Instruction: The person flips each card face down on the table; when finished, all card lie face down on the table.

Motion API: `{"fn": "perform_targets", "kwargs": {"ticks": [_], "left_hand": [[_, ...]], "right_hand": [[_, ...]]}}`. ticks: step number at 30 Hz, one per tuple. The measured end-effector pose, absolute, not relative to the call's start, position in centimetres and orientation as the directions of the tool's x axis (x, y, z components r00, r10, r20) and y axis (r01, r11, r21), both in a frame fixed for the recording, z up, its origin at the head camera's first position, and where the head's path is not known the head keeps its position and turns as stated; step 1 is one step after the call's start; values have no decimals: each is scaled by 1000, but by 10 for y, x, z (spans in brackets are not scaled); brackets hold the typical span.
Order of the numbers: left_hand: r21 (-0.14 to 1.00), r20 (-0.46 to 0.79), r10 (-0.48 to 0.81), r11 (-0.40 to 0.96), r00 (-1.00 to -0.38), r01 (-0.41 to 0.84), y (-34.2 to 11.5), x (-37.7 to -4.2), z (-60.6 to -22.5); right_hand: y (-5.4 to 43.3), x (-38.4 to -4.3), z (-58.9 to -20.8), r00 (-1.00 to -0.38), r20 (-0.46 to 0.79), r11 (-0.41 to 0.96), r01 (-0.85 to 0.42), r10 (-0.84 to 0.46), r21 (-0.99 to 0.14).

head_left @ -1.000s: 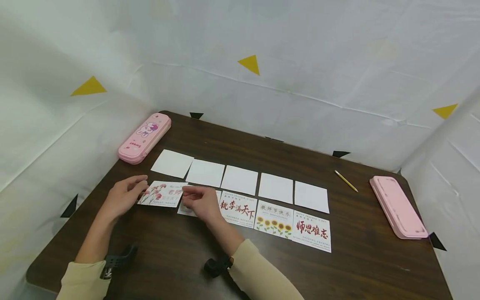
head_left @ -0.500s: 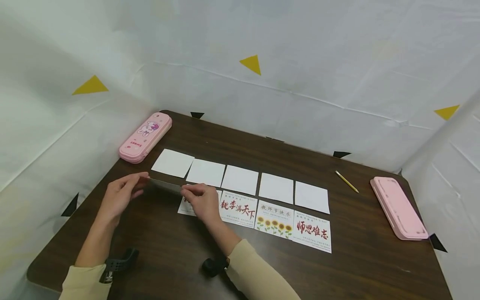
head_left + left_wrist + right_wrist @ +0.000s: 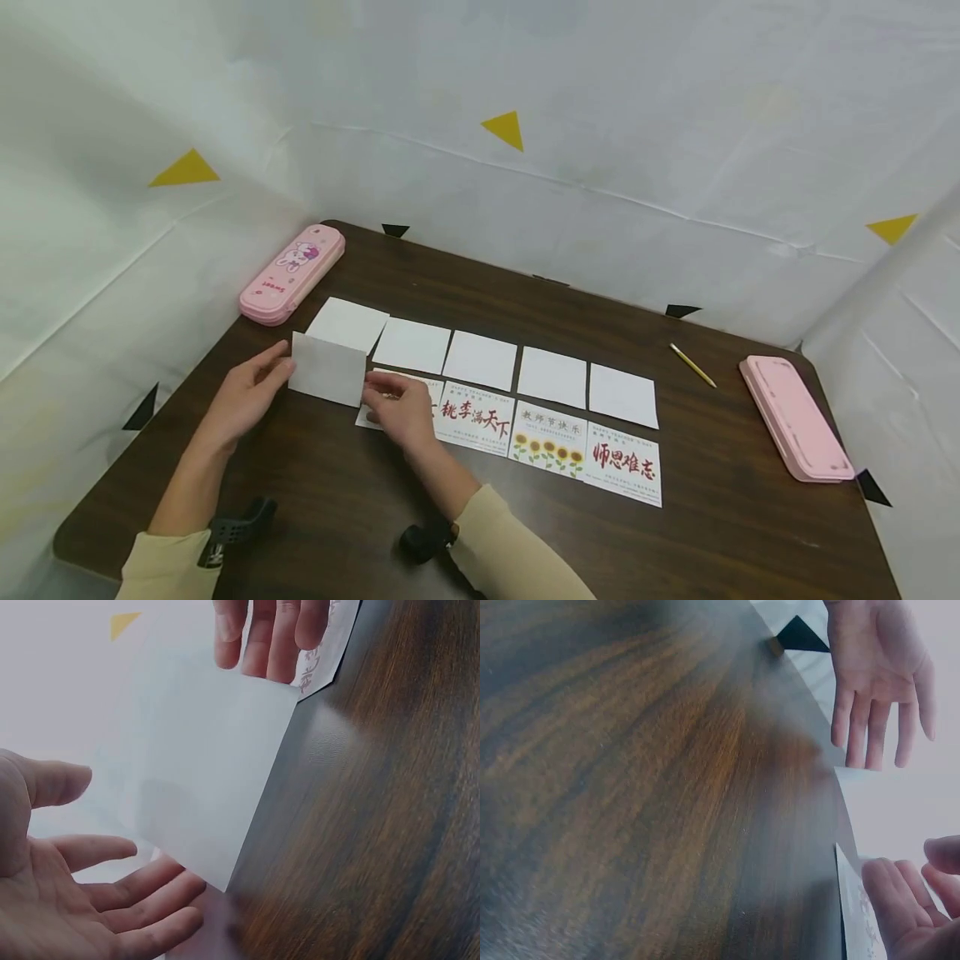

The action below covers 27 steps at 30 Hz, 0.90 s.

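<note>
A card [image 3: 327, 371], its blank white side showing, is between my two hands at the left end of the front row. In the head view it overlaps the blank card [image 3: 348, 321] behind it. My left hand [image 3: 243, 396] is at its left edge, fingers extended and thumb apart, as the left wrist view shows. At the opposite edge is my right hand [image 3: 405, 412], fingertips right at the card and thumb spread from the fingers in the right wrist view. Partly under the right hand lies a printed card [image 3: 427, 392].
Further right lie printed cards, including a sunflower card [image 3: 547, 442]. Behind them runs a row of blank white cards [image 3: 480, 358]. A pink pencil case [image 3: 292, 275] stands at the back left, another pink case [image 3: 795, 417] at the right, near a yellow pencil [image 3: 693, 365].
The flowered card at the left was raised by both hands and turned over; its blank side now shows. The fingers have loosened from its edges. The other cards have stayed put.
</note>
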<state>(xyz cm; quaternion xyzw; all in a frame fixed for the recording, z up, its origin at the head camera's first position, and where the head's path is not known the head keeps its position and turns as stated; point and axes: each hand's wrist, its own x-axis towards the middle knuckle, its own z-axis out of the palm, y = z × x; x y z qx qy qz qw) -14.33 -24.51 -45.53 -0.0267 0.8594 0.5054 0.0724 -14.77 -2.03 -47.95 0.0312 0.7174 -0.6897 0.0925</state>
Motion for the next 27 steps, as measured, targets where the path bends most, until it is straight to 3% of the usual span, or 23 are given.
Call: {"fn": "perform_targets", "kwargs": {"ticks": [11,27], "left_hand": [[758,-187,27,640,-982,-127,-244,-143,-458],[677,-210,4,722,-978,-143,-236,-144,-458]], "right_hand": [[-27,-138,-477,-948,-275,-84,291,-159,-953],[-29,-132,-476,-934,-290,-17,300,-206,-954]]}}
